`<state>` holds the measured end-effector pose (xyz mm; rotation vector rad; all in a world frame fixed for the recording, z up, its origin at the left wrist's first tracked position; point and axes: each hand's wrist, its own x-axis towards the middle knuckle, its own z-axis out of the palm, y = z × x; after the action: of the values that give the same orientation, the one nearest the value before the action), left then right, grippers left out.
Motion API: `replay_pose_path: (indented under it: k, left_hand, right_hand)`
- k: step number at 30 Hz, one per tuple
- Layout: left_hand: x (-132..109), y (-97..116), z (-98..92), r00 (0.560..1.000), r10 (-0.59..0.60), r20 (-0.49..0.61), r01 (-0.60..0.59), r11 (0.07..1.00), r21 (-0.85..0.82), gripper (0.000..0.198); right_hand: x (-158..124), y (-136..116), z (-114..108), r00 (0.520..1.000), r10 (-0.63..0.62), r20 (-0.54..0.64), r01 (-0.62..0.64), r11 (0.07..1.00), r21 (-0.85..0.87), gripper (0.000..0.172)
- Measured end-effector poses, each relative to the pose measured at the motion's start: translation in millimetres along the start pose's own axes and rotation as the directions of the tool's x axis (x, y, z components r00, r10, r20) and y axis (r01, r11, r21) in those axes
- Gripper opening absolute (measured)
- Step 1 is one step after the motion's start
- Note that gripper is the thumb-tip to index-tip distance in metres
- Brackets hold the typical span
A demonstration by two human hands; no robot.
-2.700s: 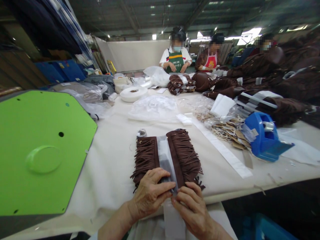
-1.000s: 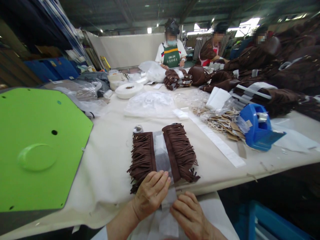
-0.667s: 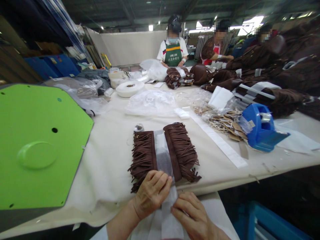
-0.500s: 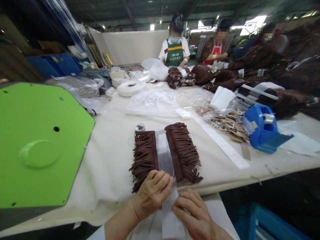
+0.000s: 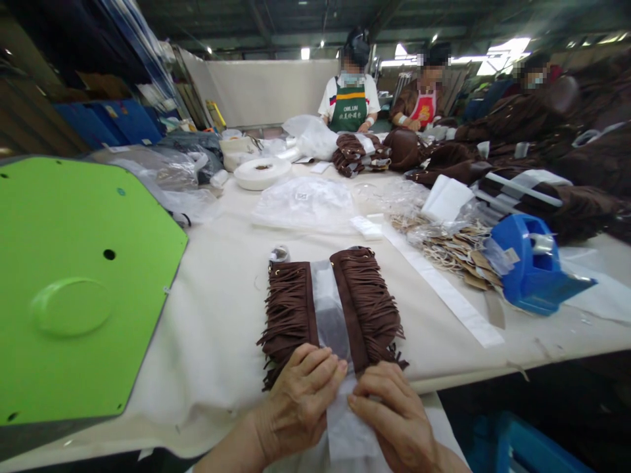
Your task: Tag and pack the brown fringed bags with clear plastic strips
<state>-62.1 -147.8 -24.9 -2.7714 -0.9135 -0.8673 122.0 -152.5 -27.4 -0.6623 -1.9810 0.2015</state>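
Note:
A dark brown fringed piece (image 5: 290, 295) lies at the table's front, its tassels spread to both sides. Along its middle runs a translucent white wrapping strip (image 5: 331, 315), which hangs down past the near edge. My left hand (image 5: 308, 394) is closed at the strip's left side, by the near end of the brown piece, with fingers bent over the strip. Just right of it, my right hand (image 5: 389, 410) pinches the strip's right edge between thumb and curled fingers. A small metal ring-like part (image 5: 279, 255) shows at the fringed piece's far left corner.
A bright green panel (image 5: 83, 276) stands at the left. To the right are a blue tape dispenser (image 5: 530, 263), tags with cords (image 5: 458, 249) and a long white strip (image 5: 444, 282). Plastic bags (image 5: 305, 203) and a white roll (image 5: 262, 172) lie farther back. Several co-workers stand beyond.
My right hand has moved up and closer to my left hand along the strip. My left hand stays on the strip. The whole view has shifted slightly.

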Motion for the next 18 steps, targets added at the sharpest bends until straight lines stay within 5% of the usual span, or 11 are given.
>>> replay_pose_path:
  k: [6, 11, 18]
  left_hand:
    - [4.4, -0.6, 9.7, 0.974, -0.133, -0.185, 0.116, 0.988, -0.101, 0.033]
    - [-4.5, 3.8, 22.9, 0.882, -0.378, -0.281, 0.355, 0.926, -0.130, 0.046]
    - [-9.7, 4.4, 29.1, 0.871, -0.297, -0.392, 0.314, 0.949, -0.022, 0.045]
  right_hand:
    - [20.7, 19.2, 2.9, 0.996, 0.064, 0.055, -0.065, 0.998, 0.015, 0.020]
    - [28.7, 31.8, 5.0, 0.968, 0.190, 0.163, -0.189, 0.982, -0.022, 0.020]
    - [30.6, 32.6, 19.6, 0.907, 0.358, 0.223, -0.308, 0.923, -0.231, 0.027]
